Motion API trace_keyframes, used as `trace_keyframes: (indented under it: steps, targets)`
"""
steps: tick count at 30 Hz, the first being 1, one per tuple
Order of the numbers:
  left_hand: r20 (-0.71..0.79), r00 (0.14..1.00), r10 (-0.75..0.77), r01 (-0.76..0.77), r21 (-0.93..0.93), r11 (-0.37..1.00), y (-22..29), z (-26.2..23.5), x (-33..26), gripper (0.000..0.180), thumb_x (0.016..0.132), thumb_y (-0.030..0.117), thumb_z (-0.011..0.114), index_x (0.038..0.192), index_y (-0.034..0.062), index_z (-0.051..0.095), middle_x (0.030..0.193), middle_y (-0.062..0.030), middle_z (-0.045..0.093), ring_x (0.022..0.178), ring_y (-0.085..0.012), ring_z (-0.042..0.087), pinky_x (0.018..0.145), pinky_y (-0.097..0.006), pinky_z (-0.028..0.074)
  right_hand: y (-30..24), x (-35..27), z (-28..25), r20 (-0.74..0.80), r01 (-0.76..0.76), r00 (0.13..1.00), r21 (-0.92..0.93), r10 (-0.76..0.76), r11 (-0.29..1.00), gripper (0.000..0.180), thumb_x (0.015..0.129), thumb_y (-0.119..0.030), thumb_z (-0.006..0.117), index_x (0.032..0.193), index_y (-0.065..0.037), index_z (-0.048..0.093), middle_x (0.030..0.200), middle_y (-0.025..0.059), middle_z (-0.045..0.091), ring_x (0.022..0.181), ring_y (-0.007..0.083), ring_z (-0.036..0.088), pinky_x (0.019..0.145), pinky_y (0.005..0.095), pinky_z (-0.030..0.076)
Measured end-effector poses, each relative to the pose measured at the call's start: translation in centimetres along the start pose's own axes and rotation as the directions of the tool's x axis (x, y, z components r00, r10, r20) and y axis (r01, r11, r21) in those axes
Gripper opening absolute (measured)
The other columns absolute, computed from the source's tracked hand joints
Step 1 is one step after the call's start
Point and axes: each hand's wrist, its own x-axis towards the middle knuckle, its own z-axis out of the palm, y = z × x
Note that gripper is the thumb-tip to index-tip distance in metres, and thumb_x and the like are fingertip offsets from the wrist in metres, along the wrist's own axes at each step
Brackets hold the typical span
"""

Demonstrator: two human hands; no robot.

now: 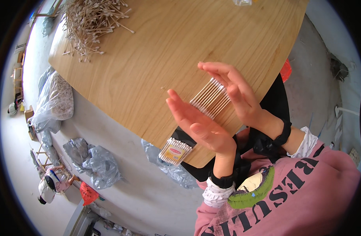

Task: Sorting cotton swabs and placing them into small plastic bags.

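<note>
A flat row of cotton swabs (pixel 210 98), with wooden sticks and white tips, lies between my two hands at the table's near right part. My left hand (pixel 200 124) is beside the tips at one end, fingers stretched out. At the other end, my right hand (pixel 239 92) stands with fingers extended and slightly curved, partly covering the tips. Whether the palms press on the swabs I cannot tell. Left of my left wrist, a packed bundle of cotton swabs (pixel 175 151) with a yellow and red label sits at the table edge, by a dark flat patch (pixel 184 137).
A large loose heap of cotton swabs (pixel 90 25) covers the far left of the wooden table (pixel 157 59). Clear plastic (pixel 242 2) lies at the far edge. Plastic bags (pixel 100 165) are on the floor at left, where another person (pixel 52 183) is at work near a red bag (pixel 88 193).
</note>
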Motion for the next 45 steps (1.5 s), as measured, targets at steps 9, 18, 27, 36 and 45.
trace_keyframes:
  steps: [9,18,27,36,45]
  targets:
    - [0.525,0.787,-0.325,-0.541,0.84,0.047,1.5,-1.4,-1.5,0.114,0.086,0.078,0.043,0.154,-0.0102,0.02,0.163,-0.0267,0.017,0.153,-0.0384,0.012,0.123,-0.051,0.002,-1.5,0.4,-3.4,-0.069,0.016,0.997,-0.134,-0.026,0.991,0.072,0.105,-0.055,0.036,0.142,0.007,0.039,0.145,0.0223,0.047,0.142,0.0282,0.04,0.119,0.0413,0.027]
    - [0.551,0.772,-0.317,-0.566,0.823,0.054,0.9,-1.9,-1.8,0.119,0.084,0.078,0.046,0.154,-0.0121,0.014,0.163,-0.0291,0.012,0.154,-0.0393,0.008,0.122,-0.052,0.003,-1.3,2.5,-3.5,0.108,0.008,0.993,-0.453,0.046,0.891,0.016,0.09,0.001,0.066,0.105,-0.003,0.066,0.1,0.0063,0.06,0.084,0.0152,0.059,0.074,0.0277,0.05]
    - [0.54,0.772,-0.336,-0.507,0.841,0.186,3.6,-2.5,-3.1,0.116,0.083,0.066,0.064,0.153,-0.0127,0.016,0.162,-0.0303,0.014,0.153,-0.0406,0.01,0.121,-0.054,0.007,-2.3,4.8,-3.2,0.238,0.11,0.971,-0.563,0.033,0.819,0.009,0.085,-0.003,0.063,0.094,-0.004,0.062,0.093,0.0089,0.061,0.083,0.0265,0.063,0.071,0.0366,0.051]
    - [0.595,0.736,-0.325,-0.56,0.803,0.202,2.1,-1.5,-3.0,0.114,0.083,0.065,0.064,0.151,-0.0144,0.02,0.16,-0.0329,0.016,0.152,-0.0435,0.014,0.121,-0.052,0.012,-1.4,5.0,-2.3,0.29,0.199,0.957,-0.644,-0.005,0.738,0.007,0.082,-0.005,0.064,0.088,-0.005,0.062,0.091,0.0077,0.061,0.083,0.0289,0.062,0.071,0.0401,0.05]
    - [0.599,0.731,-0.327,-0.604,0.791,0.1,1.3,-2.3,-3.5,0.119,0.081,0.075,0.056,0.151,-0.0144,0.021,0.16,-0.0327,0.018,0.152,-0.0423,0.014,0.122,-0.051,0.011,-1.5,4.9,-3.2,0.308,0.182,0.951,-0.647,0.035,0.741,0.005,0.083,-0.005,0.063,0.087,-0.005,0.061,0.091,0.0089,0.061,0.087,0.0305,0.061,0.073,0.0415,0.049]
